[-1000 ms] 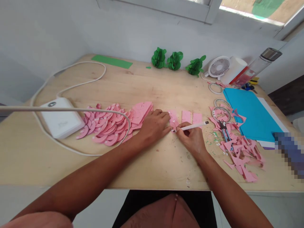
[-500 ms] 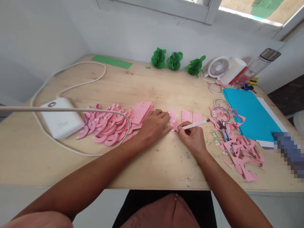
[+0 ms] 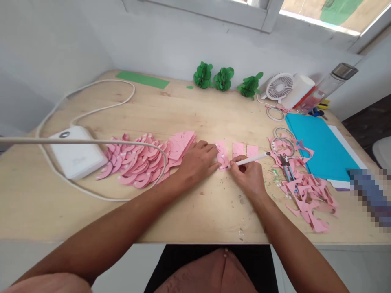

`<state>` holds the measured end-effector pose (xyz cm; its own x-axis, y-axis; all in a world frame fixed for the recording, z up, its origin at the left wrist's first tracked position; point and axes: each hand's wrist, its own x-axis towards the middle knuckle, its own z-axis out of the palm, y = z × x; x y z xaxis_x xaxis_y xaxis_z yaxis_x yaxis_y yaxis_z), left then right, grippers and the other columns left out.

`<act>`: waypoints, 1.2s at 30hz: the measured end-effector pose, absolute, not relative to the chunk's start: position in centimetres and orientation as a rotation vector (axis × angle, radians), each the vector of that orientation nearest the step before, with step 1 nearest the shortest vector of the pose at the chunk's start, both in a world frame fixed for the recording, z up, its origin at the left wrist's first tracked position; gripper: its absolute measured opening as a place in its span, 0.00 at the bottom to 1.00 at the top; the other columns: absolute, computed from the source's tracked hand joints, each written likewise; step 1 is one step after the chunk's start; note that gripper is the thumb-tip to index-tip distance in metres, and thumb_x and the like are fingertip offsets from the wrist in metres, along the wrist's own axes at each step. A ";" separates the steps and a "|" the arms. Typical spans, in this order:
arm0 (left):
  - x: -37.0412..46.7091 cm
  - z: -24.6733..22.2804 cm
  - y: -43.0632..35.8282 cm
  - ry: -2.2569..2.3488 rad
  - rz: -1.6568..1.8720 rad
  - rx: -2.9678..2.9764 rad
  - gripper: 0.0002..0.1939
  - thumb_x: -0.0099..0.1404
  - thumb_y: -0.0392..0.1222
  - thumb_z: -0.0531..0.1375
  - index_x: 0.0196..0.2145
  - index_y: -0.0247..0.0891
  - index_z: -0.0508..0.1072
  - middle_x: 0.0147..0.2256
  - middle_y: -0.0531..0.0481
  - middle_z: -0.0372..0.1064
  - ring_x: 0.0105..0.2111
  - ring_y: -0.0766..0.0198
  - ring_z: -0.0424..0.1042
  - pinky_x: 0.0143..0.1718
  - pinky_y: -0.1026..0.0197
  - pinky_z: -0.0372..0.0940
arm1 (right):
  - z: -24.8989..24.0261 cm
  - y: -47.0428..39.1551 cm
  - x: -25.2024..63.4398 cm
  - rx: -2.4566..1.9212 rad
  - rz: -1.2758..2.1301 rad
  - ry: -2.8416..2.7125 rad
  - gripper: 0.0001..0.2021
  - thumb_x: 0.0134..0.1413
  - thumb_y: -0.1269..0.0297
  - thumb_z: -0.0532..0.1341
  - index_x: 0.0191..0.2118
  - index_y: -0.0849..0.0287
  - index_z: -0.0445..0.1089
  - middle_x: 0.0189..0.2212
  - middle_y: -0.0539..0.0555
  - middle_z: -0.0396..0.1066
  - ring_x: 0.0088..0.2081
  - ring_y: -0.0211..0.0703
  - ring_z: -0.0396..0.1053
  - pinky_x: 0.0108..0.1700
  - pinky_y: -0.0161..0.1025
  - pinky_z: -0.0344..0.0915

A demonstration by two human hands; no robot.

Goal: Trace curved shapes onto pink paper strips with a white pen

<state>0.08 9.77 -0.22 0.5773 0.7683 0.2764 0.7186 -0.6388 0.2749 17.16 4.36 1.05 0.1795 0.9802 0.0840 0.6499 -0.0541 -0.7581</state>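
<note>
My right hand (image 3: 249,177) is closed round a white pen (image 3: 255,158), its tip down at the right edge of a small pink paper piece (image 3: 222,154). A curved pink cutout with pale spots appears to lie on that piece. My left hand (image 3: 200,160) lies flat with fingers stretched, its fingertips at the piece's left edge. Two more pink paper rectangles (image 3: 238,149) lie just beyond my right hand. Left of my left hand are folded pink sheets with drawn curves (image 3: 180,146) and a heap of curved pink cutouts (image 3: 143,160).
A white power bank (image 3: 77,152) and looping cable lie left. Pink scraps (image 3: 314,195), scissors (image 3: 287,167) and tape rolls (image 3: 282,146) are at right, beside a blue folder (image 3: 324,146). Green paper shapes (image 3: 224,79), a fan (image 3: 279,86) and a bottle (image 3: 328,87) stand at the back.
The view has shifted very slightly. Both hands keep nearly the same place, with the pen still at the edge of the pink piece.
</note>
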 end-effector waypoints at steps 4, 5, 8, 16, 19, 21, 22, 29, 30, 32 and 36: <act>0.1 -0.2 9.8 1.261 0.568 2.672 0.11 0.61 0.43 0.61 0.40 0.36 0.72 0.46 0.45 0.74 0.48 0.50 0.67 0.48 0.49 0.62 | 1.1 4.4 17.2 -1.779 0.591 -1.548 0.09 0.48 0.60 0.58 0.26 0.58 0.71 0.16 0.46 0.67 0.19 0.36 0.64 0.24 0.32 0.54; 0.1 -0.2 9.8 1.262 0.566 2.672 0.11 0.61 0.43 0.61 0.40 0.36 0.72 0.46 0.45 0.74 0.48 0.50 0.67 0.47 0.48 0.62 | 1.0 4.4 17.2 -1.778 0.582 -1.551 0.09 0.48 0.60 0.58 0.26 0.58 0.71 0.16 0.47 0.67 0.19 0.36 0.64 0.24 0.32 0.55; 0.1 -0.3 9.8 1.265 0.568 2.676 0.11 0.61 0.43 0.61 0.40 0.36 0.72 0.46 0.45 0.74 0.48 0.50 0.67 0.47 0.48 0.62 | 1.0 4.4 17.3 -1.783 0.557 -1.554 0.10 0.49 0.59 0.58 0.26 0.58 0.71 0.17 0.47 0.68 0.19 0.36 0.64 0.24 0.32 0.55; 0.1 -0.4 9.8 1.266 0.593 2.693 0.11 0.61 0.43 0.60 0.40 0.37 0.73 0.46 0.45 0.74 0.47 0.50 0.67 0.46 0.48 0.62 | 0.8 4.4 17.4 -1.811 0.515 -1.549 0.09 0.49 0.59 0.58 0.26 0.58 0.71 0.15 0.45 0.65 0.18 0.36 0.63 0.23 0.32 0.54; 0.0 -0.5 9.8 1.255 0.603 2.693 0.11 0.61 0.43 0.60 0.41 0.37 0.72 0.46 0.45 0.73 0.47 0.50 0.67 0.47 0.49 0.62 | 0.7 4.4 17.5 -1.821 0.506 -1.550 0.10 0.50 0.58 0.58 0.26 0.58 0.70 0.15 0.45 0.64 0.18 0.36 0.63 0.24 0.32 0.54; 0.0 -0.5 9.8 1.254 0.603 2.693 0.11 0.61 0.43 0.60 0.41 0.36 0.72 0.46 0.45 0.73 0.48 0.50 0.67 0.47 0.49 0.62 | 0.7 4.4 17.5 -1.828 0.495 -1.548 0.10 0.50 0.58 0.58 0.26 0.58 0.70 0.15 0.45 0.65 0.18 0.36 0.63 0.24 0.32 0.54; 0.0 -0.5 9.8 1.256 0.599 2.693 0.11 0.61 0.43 0.60 0.41 0.36 0.72 0.46 0.45 0.73 0.48 0.50 0.67 0.47 0.49 0.62 | 0.6 4.4 17.5 -1.830 0.489 -1.545 0.10 0.50 0.58 0.58 0.27 0.58 0.70 0.15 0.45 0.65 0.18 0.36 0.63 0.24 0.32 0.54; 0.1 -0.3 9.8 1.266 0.574 2.686 0.11 0.61 0.43 0.60 0.41 0.36 0.73 0.46 0.44 0.73 0.48 0.50 0.67 0.47 0.48 0.62 | 0.5 4.5 17.5 -1.835 0.464 -1.530 0.10 0.51 0.58 0.57 0.27 0.57 0.71 0.15 0.46 0.65 0.19 0.36 0.63 0.24 0.32 0.55; 0.1 -0.2 9.7 1.268 0.573 2.681 0.11 0.61 0.42 0.60 0.41 0.36 0.73 0.46 0.44 0.73 0.48 0.50 0.67 0.47 0.48 0.62 | 0.5 4.5 17.5 -1.836 0.458 -1.533 0.10 0.51 0.58 0.57 0.27 0.57 0.71 0.15 0.46 0.65 0.18 0.36 0.63 0.24 0.32 0.55; 0.1 -0.2 9.7 1.269 0.569 2.675 0.11 0.61 0.42 0.60 0.41 0.36 0.73 0.46 0.44 0.73 0.48 0.50 0.67 0.47 0.48 0.62 | 0.5 4.5 17.5 -1.837 0.447 -1.537 0.10 0.51 0.57 0.57 0.27 0.57 0.71 0.15 0.45 0.65 0.18 0.36 0.63 0.24 0.32 0.55; 0.1 -0.2 9.7 1.260 0.576 2.682 0.11 0.62 0.43 0.59 0.41 0.36 0.73 0.45 0.43 0.73 0.48 0.50 0.67 0.47 0.48 0.62 | 0.6 4.4 17.5 -1.823 0.450 -1.536 0.10 0.51 0.58 0.57 0.28 0.58 0.71 0.16 0.46 0.67 0.19 0.36 0.64 0.24 0.32 0.56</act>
<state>0.06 9.74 -0.24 0.5802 0.7623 0.2868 0.7154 -0.6453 0.2680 17.49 4.43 0.56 0.2364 0.9564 0.1712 0.7129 -0.0510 -0.6994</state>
